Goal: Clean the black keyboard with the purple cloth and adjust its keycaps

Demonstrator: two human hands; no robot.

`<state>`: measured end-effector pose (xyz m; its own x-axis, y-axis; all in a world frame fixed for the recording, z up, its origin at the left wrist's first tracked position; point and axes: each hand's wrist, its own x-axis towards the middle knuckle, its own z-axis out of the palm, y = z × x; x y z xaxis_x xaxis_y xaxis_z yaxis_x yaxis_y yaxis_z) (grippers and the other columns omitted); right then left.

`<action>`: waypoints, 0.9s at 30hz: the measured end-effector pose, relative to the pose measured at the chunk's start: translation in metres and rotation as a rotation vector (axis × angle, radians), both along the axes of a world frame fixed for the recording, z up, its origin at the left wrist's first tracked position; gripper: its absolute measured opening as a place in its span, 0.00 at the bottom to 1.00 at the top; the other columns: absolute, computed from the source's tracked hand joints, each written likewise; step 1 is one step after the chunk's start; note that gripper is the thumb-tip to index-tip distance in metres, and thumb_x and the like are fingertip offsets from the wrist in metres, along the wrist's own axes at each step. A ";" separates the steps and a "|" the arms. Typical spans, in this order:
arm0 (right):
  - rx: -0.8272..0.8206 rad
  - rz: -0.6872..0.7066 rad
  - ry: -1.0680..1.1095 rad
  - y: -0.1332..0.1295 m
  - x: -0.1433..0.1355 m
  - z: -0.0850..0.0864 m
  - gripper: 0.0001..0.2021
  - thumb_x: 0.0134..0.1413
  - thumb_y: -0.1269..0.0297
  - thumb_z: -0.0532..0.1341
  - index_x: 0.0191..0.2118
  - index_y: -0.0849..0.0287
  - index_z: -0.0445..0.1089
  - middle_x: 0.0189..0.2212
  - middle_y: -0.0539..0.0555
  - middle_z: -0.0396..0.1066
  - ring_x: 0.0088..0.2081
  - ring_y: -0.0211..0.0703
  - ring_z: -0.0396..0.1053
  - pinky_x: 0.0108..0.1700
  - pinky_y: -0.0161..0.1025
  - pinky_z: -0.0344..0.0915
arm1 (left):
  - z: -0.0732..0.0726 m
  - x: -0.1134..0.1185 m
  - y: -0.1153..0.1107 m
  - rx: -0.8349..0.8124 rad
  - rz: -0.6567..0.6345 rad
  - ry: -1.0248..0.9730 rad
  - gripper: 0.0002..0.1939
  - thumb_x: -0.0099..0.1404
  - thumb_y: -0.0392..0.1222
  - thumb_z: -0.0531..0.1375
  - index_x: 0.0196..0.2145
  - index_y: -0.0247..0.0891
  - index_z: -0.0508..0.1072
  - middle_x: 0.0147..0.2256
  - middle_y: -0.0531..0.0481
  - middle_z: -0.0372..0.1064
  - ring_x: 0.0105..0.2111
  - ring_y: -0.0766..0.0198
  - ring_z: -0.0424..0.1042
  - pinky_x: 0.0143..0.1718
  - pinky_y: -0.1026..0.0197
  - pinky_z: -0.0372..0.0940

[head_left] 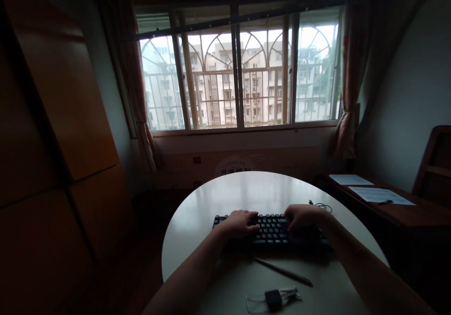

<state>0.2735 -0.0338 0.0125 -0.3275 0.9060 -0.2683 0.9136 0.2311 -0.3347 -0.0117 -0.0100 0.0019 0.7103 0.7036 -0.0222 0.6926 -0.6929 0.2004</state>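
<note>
A black keyboard (pixel 271 230) lies on the white round table (pixel 190 240). My left hand (pixel 237 223) rests on its left part, fingers stretched over the keys. Over the right part is my right hand (pixel 303 215), its fingers curled in a closed grip. Something dark shows beneath that hand, too dim to name. In front of the keyboard lies a thin, long stick-like tool (pixel 283 271). Nearer to me is a small dark block with thin pale wire loops (pixel 273 299). A dark cable (pixel 322 207) with a plug end lies behind my right hand.
To the right stands a low brown wooden table (pixel 373 214) with printed papers (pixel 380 195) and a dark pen-like thing on it. A wooden cabinet (pixel 66 117) fills the left side. Beyond the round table is a barred window (pixel 239 80) with tied curtains (pixel 347 127).
</note>
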 end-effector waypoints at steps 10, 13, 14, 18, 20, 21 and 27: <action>0.019 0.093 0.077 -0.002 -0.018 -0.001 0.15 0.42 0.59 0.65 0.39 0.59 0.75 0.33 0.51 0.76 0.35 0.45 0.71 0.33 0.34 0.61 | 0.005 0.003 -0.004 -0.013 0.006 0.013 0.36 0.63 0.66 0.52 0.64 0.49 0.58 0.58 0.45 0.64 0.56 0.45 0.62 0.55 0.49 0.58; 0.012 0.070 0.057 -0.001 -0.012 -0.002 0.16 0.41 0.59 0.66 0.38 0.60 0.75 0.33 0.52 0.76 0.35 0.45 0.71 0.32 0.34 0.60 | 0.004 0.002 -0.003 -0.009 -0.003 0.008 0.35 0.64 0.66 0.51 0.64 0.49 0.58 0.58 0.45 0.64 0.56 0.45 0.62 0.55 0.49 0.57; 0.005 0.054 0.045 0.000 -0.008 -0.002 0.16 0.41 0.59 0.66 0.38 0.60 0.75 0.32 0.52 0.76 0.35 0.46 0.71 0.31 0.34 0.60 | 0.003 0.001 -0.003 -0.008 -0.005 0.009 0.35 0.64 0.66 0.51 0.64 0.49 0.58 0.58 0.45 0.64 0.56 0.46 0.62 0.55 0.49 0.57; -0.024 0.005 0.010 0.002 0.006 -0.003 0.14 0.39 0.58 0.67 0.35 0.59 0.75 0.30 0.51 0.75 0.35 0.47 0.71 0.30 0.34 0.59 | 0.001 0.002 -0.001 0.003 -0.005 0.015 0.35 0.64 0.65 0.52 0.64 0.48 0.58 0.58 0.44 0.64 0.56 0.46 0.63 0.55 0.49 0.58; -0.028 0.006 0.026 0.001 0.005 -0.002 0.15 0.39 0.58 0.67 0.35 0.59 0.75 0.31 0.51 0.75 0.35 0.47 0.71 0.30 0.34 0.59 | 0.001 0.002 -0.001 0.011 -0.004 0.019 0.35 0.64 0.65 0.52 0.64 0.47 0.59 0.57 0.44 0.64 0.56 0.46 0.63 0.54 0.50 0.58; -0.024 0.013 0.042 0.000 0.001 -0.001 0.15 0.40 0.58 0.67 0.36 0.59 0.75 0.31 0.51 0.75 0.35 0.47 0.71 0.30 0.34 0.59 | 0.001 0.003 -0.002 0.012 -0.003 0.020 0.35 0.64 0.65 0.52 0.63 0.47 0.59 0.57 0.44 0.64 0.56 0.46 0.63 0.54 0.50 0.58; 0.052 0.078 0.078 -0.007 -0.022 0.002 0.14 0.41 0.61 0.65 0.37 0.59 0.74 0.33 0.52 0.75 0.34 0.45 0.71 0.32 0.35 0.61 | 0.004 0.004 -0.004 0.011 -0.005 0.008 0.35 0.64 0.65 0.52 0.63 0.48 0.58 0.57 0.45 0.65 0.56 0.46 0.63 0.54 0.50 0.58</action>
